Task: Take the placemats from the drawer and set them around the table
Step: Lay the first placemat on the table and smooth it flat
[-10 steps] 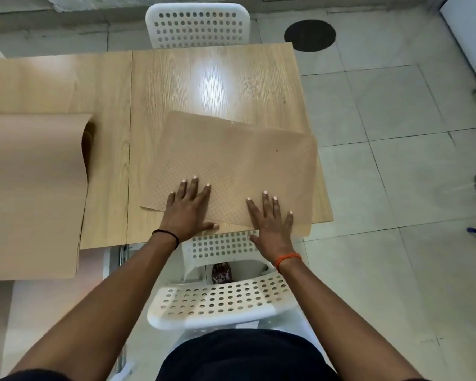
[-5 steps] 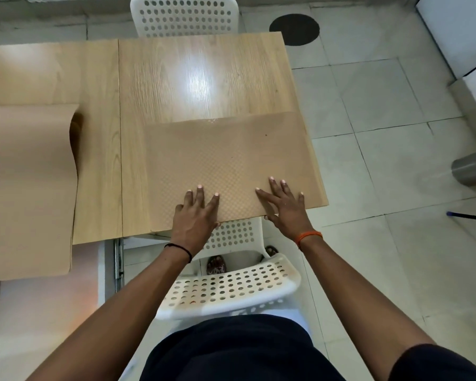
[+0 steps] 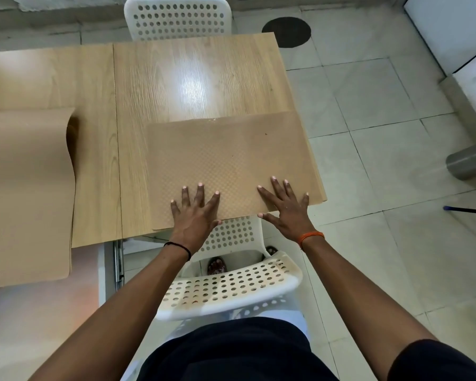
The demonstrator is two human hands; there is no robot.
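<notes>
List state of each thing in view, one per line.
placemat: flat on table, squared to near edge
left hand: open, pressing placemat
right hand: open, pressing placemat
placemat stack: overhanging table, top sheet curled
near chair: tucked under table

Placemats: two are countable, one textured placemat (image 3: 228,166) lying flat at the table's near right corner and one smooth placemat (image 3: 25,188) at the left, though the curled edge of the latter may conceal further sheets beneath (the view does not settle this). Hands: two, the left hand (image 3: 194,213) and the right hand (image 3: 286,209), each wearing one wristband, which gives one black band (image 3: 179,247) and one orange band (image 3: 311,237). Furniture and fixtures: one table (image 3: 193,78) made of two joined panels, two white perforated chairs (far chair (image 3: 176,17), near chair (image 3: 231,284)), one dark round floor mark (image 3: 286,31) and one metal bin (image 3: 469,163).
</notes>
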